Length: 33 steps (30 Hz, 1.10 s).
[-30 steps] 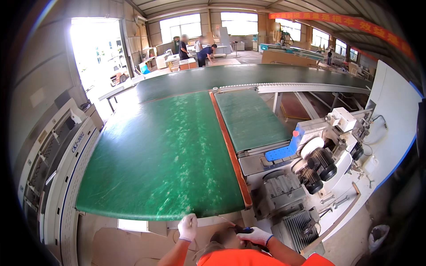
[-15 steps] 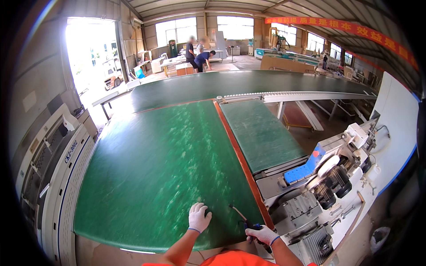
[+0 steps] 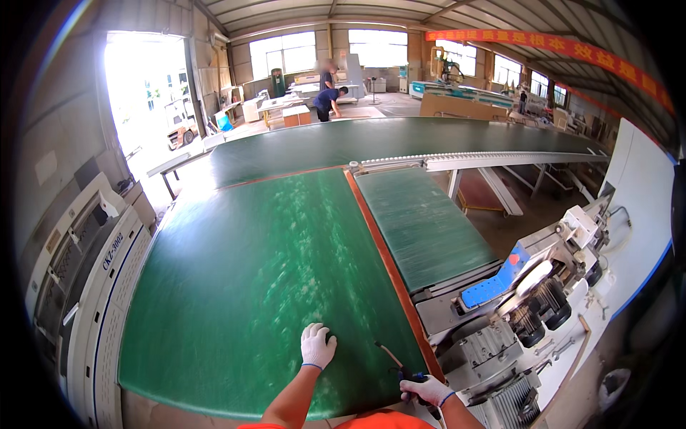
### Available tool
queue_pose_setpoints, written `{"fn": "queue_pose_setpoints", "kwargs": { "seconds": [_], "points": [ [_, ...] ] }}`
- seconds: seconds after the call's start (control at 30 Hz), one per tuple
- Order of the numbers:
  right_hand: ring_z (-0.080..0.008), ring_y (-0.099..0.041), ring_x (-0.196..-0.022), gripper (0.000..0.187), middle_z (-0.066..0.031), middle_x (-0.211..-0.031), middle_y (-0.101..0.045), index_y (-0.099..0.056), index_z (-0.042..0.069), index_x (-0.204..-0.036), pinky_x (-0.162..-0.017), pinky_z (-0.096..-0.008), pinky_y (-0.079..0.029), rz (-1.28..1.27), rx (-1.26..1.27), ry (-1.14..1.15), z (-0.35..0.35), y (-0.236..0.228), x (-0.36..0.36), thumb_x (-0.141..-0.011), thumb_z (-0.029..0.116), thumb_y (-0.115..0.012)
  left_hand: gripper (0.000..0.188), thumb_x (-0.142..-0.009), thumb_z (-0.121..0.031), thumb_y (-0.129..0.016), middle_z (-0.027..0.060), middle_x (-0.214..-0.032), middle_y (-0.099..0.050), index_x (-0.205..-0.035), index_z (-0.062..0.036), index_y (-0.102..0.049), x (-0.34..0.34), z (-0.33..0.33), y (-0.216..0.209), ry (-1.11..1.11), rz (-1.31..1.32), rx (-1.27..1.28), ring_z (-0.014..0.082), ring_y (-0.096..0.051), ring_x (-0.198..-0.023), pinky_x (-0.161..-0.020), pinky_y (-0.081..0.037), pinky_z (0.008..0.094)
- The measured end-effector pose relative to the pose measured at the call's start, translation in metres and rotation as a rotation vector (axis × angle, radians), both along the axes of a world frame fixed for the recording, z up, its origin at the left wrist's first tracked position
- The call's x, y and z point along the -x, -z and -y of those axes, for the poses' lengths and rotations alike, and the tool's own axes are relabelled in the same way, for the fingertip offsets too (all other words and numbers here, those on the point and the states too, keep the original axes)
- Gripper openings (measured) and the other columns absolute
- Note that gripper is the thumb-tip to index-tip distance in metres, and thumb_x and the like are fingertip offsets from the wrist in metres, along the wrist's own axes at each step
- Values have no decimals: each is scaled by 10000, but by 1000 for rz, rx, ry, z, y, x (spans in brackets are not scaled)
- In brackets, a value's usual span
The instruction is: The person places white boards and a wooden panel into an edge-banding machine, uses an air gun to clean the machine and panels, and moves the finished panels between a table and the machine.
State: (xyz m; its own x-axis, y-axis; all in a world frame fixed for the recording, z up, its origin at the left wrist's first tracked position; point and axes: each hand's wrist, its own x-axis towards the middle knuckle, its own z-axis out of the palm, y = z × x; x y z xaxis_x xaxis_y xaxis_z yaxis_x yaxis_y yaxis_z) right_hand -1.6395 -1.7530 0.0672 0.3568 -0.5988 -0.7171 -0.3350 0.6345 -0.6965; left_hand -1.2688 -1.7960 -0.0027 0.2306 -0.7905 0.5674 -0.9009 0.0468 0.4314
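Right hand (image 3: 427,390), lower right of centre, grips a dark handheld tool (image 3: 413,376), slim nozzle (image 3: 388,352) over the green table (image 3: 214,307). Left hand (image 3: 318,347), lower centre, is palm-down; grip cannot be told. A dipping right wrist could scrape the nozzle along the table.

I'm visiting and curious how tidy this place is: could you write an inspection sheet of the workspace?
Surface: broad, smooth green tabletop, pale streaks, red-brown edging strip on its right.
Things in use: black-and-blue handheld tool with a thin bent tube.
Clutter: silvery metal wrenches on a white machine base; crumpled pale bag, far right.
Hands: white-gloved left hand over the tabletop, contact unclear; white-gloved right hand gripping the tool.
Cables: thin dark cable looping near a tall white panel.
Surroundings: grey finned motor right, long white cabinet left, people beyond.
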Motion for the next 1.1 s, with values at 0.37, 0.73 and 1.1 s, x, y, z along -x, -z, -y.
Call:
{"fn": "queue_pose_setpoints", "kwargs": {
  "seconds": [0.37,0.73,1.1],
  "points": [
    [-51,-611,-604,264,-3,-812,-768,-749,95,-1002,-500,-234,-359,-29,-10,18,4,-12,23,-974,357,-761,283,-795,-244,-773,138,-1234,-674,-1015,-72,-722,18,11,5,-43,-3,1,391,-568,-1276,-1100,-444,528],
    [-63,-619,-596,267,-15,-818,-771,-747,89,-1012,-497,-235,-377,-1,-10,39,3,3,31,-967,351,-770,281,-804,-244,-763,143,-1223,-679,-1018,-67,-721,34,12,3,-24,-2,-3,384,-577,-1267,-1099,-442,526],
    [-44,-540,-553,266,2,-803,-761,-755,95,-999,-494,-229,-348,-1,-22,32,-2,-3,34,-959,358,-774,276,-811,-242,-759,140,-1235,-682,-1018,-63,-727,43,11,5,-14,-17,-12,383,-574,-1281,-1107,-441,527]
  ]
}}
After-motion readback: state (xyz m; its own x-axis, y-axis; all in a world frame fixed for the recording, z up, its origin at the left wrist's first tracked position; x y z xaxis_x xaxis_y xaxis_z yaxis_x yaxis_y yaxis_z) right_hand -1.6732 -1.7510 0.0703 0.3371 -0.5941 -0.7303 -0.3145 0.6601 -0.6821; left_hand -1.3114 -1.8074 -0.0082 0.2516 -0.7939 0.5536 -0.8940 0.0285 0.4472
